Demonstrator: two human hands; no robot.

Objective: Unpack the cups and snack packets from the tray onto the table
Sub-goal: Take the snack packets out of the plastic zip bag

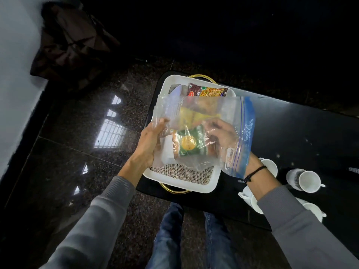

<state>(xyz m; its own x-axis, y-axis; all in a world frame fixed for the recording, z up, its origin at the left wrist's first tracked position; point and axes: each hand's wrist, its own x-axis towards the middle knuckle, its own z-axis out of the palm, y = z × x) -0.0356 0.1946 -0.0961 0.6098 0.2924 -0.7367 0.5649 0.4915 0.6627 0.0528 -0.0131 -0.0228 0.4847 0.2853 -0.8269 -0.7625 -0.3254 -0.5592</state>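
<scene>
A clear zip bag (229, 113) with a blue seal strip hangs over the white tray (180, 183). My left hand (149, 140) grips the bag's left edge from outside. My right hand (221, 134) is inside the bag through its open blue end, fingers on a green and orange snack packet (189, 142). A yellow packet (192, 115) lies deeper in the bag. In the tray's far end lies a red and yellow snack packet (206, 91). Several white cups stand on the black table at the right, one (308, 180) clear of my arm, another (270, 166) behind my wrist.
The tray has gold handles (202, 76) and a woven mat (180, 171) on its floor. It rests at the left end of the black table (301, 129). More cups (250, 199) sit under my right forearm. Dark speckled floor (87, 123) lies to the left, my legs below.
</scene>
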